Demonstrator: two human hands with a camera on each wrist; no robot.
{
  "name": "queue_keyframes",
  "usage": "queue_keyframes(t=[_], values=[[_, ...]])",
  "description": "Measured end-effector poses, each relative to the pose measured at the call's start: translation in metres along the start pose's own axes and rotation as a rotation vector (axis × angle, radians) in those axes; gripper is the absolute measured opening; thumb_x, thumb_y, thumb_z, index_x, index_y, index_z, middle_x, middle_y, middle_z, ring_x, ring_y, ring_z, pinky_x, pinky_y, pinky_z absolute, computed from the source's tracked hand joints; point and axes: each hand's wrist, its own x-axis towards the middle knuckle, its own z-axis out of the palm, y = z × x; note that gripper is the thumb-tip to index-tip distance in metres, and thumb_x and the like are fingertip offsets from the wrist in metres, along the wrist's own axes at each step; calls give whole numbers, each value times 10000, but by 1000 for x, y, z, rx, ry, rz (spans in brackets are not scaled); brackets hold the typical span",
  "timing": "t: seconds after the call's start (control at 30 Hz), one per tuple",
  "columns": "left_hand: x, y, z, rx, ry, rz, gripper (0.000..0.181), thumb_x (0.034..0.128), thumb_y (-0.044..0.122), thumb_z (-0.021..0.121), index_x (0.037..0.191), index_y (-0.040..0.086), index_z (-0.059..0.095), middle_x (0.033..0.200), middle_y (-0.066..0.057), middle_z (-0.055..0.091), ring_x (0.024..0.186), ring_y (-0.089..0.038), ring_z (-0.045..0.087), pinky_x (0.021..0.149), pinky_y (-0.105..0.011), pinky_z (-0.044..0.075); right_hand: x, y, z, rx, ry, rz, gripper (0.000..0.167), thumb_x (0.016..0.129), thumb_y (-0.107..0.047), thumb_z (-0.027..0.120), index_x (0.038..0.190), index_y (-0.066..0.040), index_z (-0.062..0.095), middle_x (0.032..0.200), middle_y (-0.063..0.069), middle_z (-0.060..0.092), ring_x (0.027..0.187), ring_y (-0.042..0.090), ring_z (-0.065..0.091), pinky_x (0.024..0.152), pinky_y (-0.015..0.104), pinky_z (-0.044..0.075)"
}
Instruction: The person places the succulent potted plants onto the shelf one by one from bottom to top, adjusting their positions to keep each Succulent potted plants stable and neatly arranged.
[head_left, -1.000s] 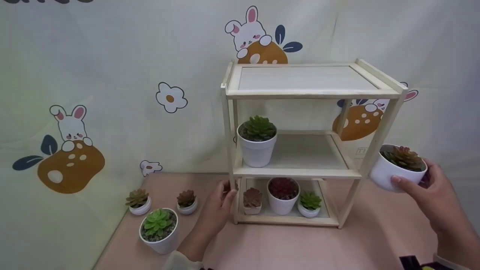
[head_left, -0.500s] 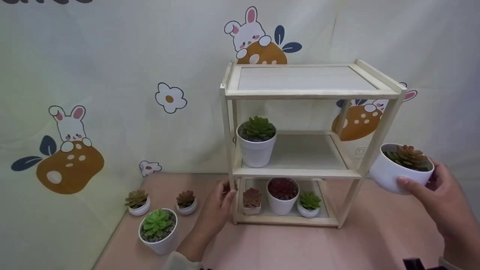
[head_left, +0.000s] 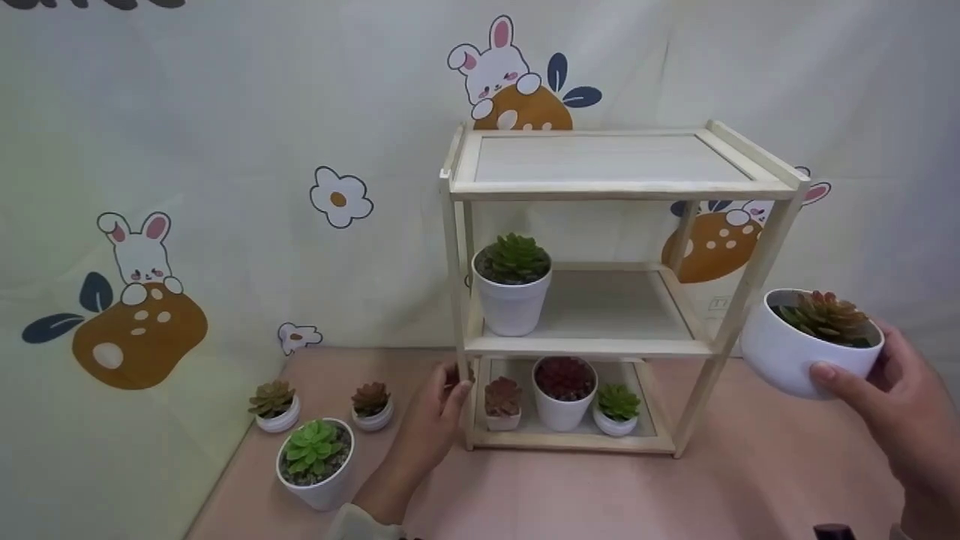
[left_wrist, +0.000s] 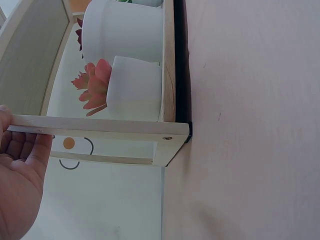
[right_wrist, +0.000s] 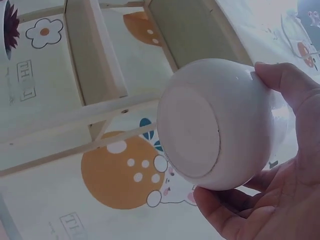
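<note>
A round white pot (head_left: 795,364) holds a reddish-green succulent (head_left: 821,315). On the middle shelf (head_left: 622,304) of the wooden rack (head_left: 615,191), at the left, stands a white pot with a green succulent (head_left: 514,259). The bottom shelf (head_left: 570,443) carries three white pots: a small one at the left with a pinkish succulent (head_left: 501,394), a larger one in the middle with a dark red succulent (head_left: 565,375), and a small one at the right with a green plant (head_left: 617,401). Left of the rack, on the pink table (head_left: 570,495), two small pots hold brownish succulents (head_left: 271,397), and nearer stands a larger pot (head_left: 322,493) with a bright green succulent (head_left: 311,446) set in grey gravel.

The right grip (head_left: 900,401) is spread to the round pot's width and grasps it, thumb on the near side of the wall, fingers round the right and underneath. The left grip (head_left: 435,416) is closed round the near left post (head_left: 457,300) of the rack, low down.

The round pot lies between the right thumb and fingers, most of it showing left of that grip; it is off the table, slightly tilted, just beside the rack's near right post (head_left: 754,281)
</note>
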Motion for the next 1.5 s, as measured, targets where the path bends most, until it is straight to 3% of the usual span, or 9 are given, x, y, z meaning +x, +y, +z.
queue_keyframes(t=[0.1,0.17,0.23,0.4,0.63,0.87,1.1,1.3,1.5], values=[[1,1,-1,-3,0,-15,433,1112,352,490,1449,79,491,1384,-126,622,1335,-290,589,1130,-523,503,-1,0,-1,-20,0,-50,830,1018,-420,659,1647,-250,144,1586,205,296,1187,138,471,1093,338,533],[1,1,-1,-1,0,-22,441,1111,358,492,1453,80,490,1388,-125,623,1333,-291,590,1129,-525,504,-2,1,-1,-29,-13,-62,785,1027,-412,648,1633,-256,175,1563,182,329,1135,57,480,921,141,541],[0,1,-1,0,-1,-28,456,1110,373,489,1462,82,485,1404,-125,615,1346,-296,584,1135,-527,497,-2,1,0,-25,-22,-81,752,1030,-397,648,1618,-259,200,1534,161,359,1092,9,493,769,50,493],[-1,0,-1,1,0,-21,453,1116,343,484,1479,73,470,1425,-136,600,1363,-310,573,1139,-530,492,-5,-1,5,-11,-26,-131,696,1027,-374,654,1574,-251,241,1477,118,405,1030,-74,534,773,36,507],[-2,0,0,-9,5,-21,459,1109,380,489,1467,94,479,1398,-112,611,1341,-281,580,1141,-534,493,-9,-7,11,-1,-76,-117,719,1035,-376,635,1580,-214,194,1457,61,419,1002,-104,557,826,125,571],[-1,-1,1,-17,13,1,443,1112,337,493,1453,54,489,1382,-140,610,1347,-303,576,1147,-504,490,-11,-17,23,148,-123,-160,726,1035,-253,644,1586,-142,184,1347,-94,463,1035,-74,584,798,86,553],[0,-1,1,3,19,2,379,1113,261,507,1442,74,499,1358,-131,621,1327,-296,586,1129,-515,505,-12,-31,40,234,-216,-155,784,1026,-246,655,1613,-161,143,1457,17,444,1110,-44,592,852,115,550],[-1,-1,1,7,24,-15,431,1111,337,502,1467,95,493,1381,-102,623,1331,-286,588,1117,-540,511,-16,-44,60,316,-216,-263,711,982,-120,683,1563,-150,274,1370,-6,530,1134,62,638,878,160,581],[-2,-1,1,25,22,-19,477,1104,425,478,1461,109,493,1393,-115,623,1337,-300,590,1123,-542,506,-17,-58,76,223,-219,-321,693,983,-183,693,1556,-133,307,1408,72,496,1183,84,597,910,152,562]])
